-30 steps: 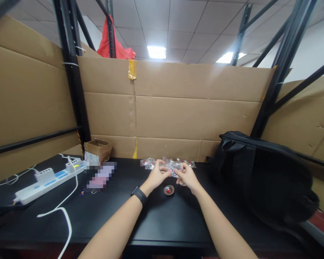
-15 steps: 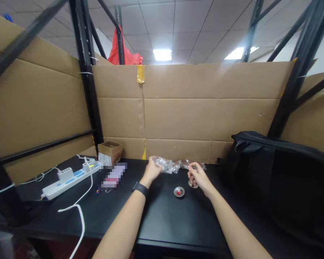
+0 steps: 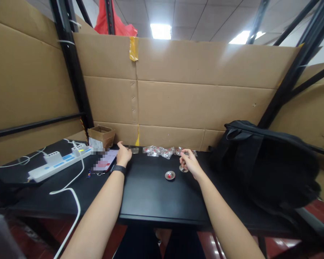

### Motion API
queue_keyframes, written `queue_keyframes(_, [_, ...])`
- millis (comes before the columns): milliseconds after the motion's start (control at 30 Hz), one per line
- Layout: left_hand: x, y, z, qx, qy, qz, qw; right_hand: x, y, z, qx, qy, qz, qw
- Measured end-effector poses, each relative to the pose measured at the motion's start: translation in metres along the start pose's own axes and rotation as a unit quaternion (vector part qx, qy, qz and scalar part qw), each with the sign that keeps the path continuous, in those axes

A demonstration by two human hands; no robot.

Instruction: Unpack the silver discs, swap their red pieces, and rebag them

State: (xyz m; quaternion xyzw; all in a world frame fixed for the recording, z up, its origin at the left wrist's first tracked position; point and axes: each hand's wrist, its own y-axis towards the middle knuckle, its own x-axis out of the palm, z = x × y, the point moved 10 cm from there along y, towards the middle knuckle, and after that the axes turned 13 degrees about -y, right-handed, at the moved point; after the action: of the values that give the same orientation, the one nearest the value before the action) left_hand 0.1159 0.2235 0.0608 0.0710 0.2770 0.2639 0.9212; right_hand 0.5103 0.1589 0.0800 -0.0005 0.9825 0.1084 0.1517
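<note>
My right hand (image 3: 190, 164) is closed, with a small round metal dish (image 3: 183, 168) at its curled fingers, partly hidden by them. Left of it on the black table lies a second small metal dish (image 3: 170, 175) with a red centre. My left hand (image 3: 123, 154) is at the table's back left, its fingers apart, wearing a dark wristband. Just right of that hand lies a flat clear piece (image 3: 134, 150), perhaps plastic. Several clear plastic packets (image 3: 159, 151) with red bits inside form a row along the back, some behind my right hand.
A small open cardboard box (image 3: 102, 136) and a blurred phone-like object (image 3: 106, 161) are near my left hand. Farther left runs a white power strip (image 3: 61, 163) with a trailing cable. A large black bag (image 3: 270, 172) occupies the right side. Cardboard walls (image 3: 178, 104) enclose the back.
My left hand has moved left, off the clear packets to beside the cardboard box, so the packet row shows more fully. My right hand keeps its place by the dish. The camera view has tipped down.
</note>
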Motion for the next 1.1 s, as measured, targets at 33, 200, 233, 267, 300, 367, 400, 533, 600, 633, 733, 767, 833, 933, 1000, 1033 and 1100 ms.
queue_keyframes(33, [-0.005,-0.004,0.005,0.01,0.011,0.013,1.0,-0.001,0.0,0.0,-0.001,-0.001,0.004,1.0])
queue_keyframes(200, [-0.032,-0.032,0.044,0.098,0.143,0.148,0.974,-0.006,0.0,0.0,-0.018,-0.029,0.011,0.999])
queue_keyframes(233, [-0.027,-0.034,0.049,0.109,0.156,0.13,0.973,-0.005,0.001,-0.001,-0.025,-0.036,0.005,0.999])
queue_keyframes(267, [-0.017,-0.034,0.052,0.119,0.165,0.091,0.975,-0.003,0.001,0.0,-0.032,-0.042,-0.004,0.999])
queue_keyframes(300, [-0.004,-0.034,0.053,0.126,0.174,0.044,0.976,-0.001,0.002,0.0,-0.038,-0.048,-0.012,0.998])
queue_keyframes(367, [0.016,-0.034,0.049,0.131,0.197,-0.027,0.971,0.001,0.004,0.001,-0.05,-0.059,-0.023,0.997])
queue_keyframes(400, [0.022,-0.033,0.046,0.127,0.209,-0.041,0.969,0.002,0.004,0.001,-0.055,-0.063,-0.024,0.996])
queue_keyframes(533, [0.031,-0.028,0.027,0.087,0.22,-0.07,0.969,0.005,0.004,0.004,-0.051,-0.063,-0.035,0.996])
queue_keyframes(600, [0.034,-0.026,0.021,0.077,0.218,-0.095,0.968,0.008,0.003,0.005,-0.039,-0.062,-0.047,0.996])
queue_keyframes(633, [0.035,-0.025,0.02,0.078,0.216,-0.103,0.968,0.01,0.002,0.005,-0.036,-0.063,-0.052,0.996])
queue_keyframes(733, [0.031,-0.021,0.021,0.081,0.215,-0.093,0.969,0.013,0.0,0.002,-0.035,-0.064,-0.065,0.995])
queue_keyframes(767, [0.028,-0.019,0.021,0.081,0.217,-0.08,0.97,0.014,-0.001,0.001,-0.034,-0.064,-0.068,0.995])
queue_keyframes(833, [0.022,-0.016,0.021,0.08,0.221,-0.056,0.97,0.014,-0.002,-0.001,-0.033,-0.068,-0.07,0.995])
queue_keyframes(933, [0.018,-0.013,0.02,0.087,0.203,-0.055,0.974,0.012,-0.002,-0.002,-0.039,-0.079,-0.064,0.994])
queue_keyframes(1000, [0.019,-0.013,0.019,0.095,0.182,-0.073,0.976,0.011,-0.001,-0.002,-0.046,-0.08,-0.064,0.994])
queue_keyframes(1033, [0.019,-0.013,0.019,0.098,0.176,-0.078,0.976,0.01,-0.001,-0.002,-0.048,-0.079,-0.065,0.994])
queue_keyframes(1100, [0.018,-0.013,0.021,0.102,0.173,-0.083,0.976,0.01,-0.001,-0.002,-0.049,-0.082,-0.068,0.993])
